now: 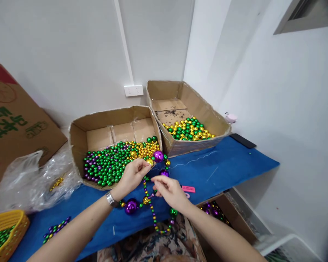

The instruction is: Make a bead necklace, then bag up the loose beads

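Patterned cloth [150, 249] lies nearest, over my lap, with the string of beads [153, 214] looped above it, running up between my hands. My left hand [135, 173], a silver band [110, 199] at its wrist, has thumb and forefinger pinched together just beside a gold ball [150, 162]; what sits between them is too small to tell. My right hand [168, 191] has its fingers curled near the strand, and I cannot tell whether they grip it. White thread [190, 161] crosses the blue cloth [226, 160]. Beyond, two cardboard boxes [192, 146] hold loose green, gold and purple beads [109, 163].
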Tool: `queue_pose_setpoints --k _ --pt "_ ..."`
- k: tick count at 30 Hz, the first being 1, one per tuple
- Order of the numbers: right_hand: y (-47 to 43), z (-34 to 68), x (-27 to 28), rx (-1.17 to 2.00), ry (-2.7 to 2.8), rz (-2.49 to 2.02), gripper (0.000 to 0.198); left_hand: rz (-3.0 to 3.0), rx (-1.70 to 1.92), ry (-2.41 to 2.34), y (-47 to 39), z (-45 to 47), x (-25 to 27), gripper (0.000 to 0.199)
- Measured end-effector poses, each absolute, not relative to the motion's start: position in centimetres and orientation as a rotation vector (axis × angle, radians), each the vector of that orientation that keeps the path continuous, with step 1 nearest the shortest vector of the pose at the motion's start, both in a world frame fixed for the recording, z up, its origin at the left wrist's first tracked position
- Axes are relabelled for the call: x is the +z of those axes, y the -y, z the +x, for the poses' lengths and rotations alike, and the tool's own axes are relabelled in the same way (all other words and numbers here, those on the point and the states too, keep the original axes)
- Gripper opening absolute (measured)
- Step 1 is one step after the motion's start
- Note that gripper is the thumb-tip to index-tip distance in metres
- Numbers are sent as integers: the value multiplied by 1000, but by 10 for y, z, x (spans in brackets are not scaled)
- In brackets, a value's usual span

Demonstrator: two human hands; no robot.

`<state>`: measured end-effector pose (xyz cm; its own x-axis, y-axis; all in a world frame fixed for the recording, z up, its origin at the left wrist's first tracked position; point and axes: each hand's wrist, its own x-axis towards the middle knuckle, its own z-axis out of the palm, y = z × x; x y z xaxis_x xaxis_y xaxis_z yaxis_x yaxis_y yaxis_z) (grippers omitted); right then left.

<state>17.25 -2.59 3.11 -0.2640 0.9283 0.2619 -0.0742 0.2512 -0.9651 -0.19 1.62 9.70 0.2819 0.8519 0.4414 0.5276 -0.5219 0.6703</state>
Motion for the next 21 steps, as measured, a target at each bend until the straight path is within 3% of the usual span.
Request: queue_pose_setpoints --k 4,11,21 --pt "4 157 34 1248 1163 -782 42 2411 1088 -1263 0 3 92 21" --pt "-7 149 36 1166 1131 -683 26 2498 1089 -1186 6 4 83 22" --pt "-14 153 55 1178 1440 -666 30 1669 1281 -905 2 -11 88 20"
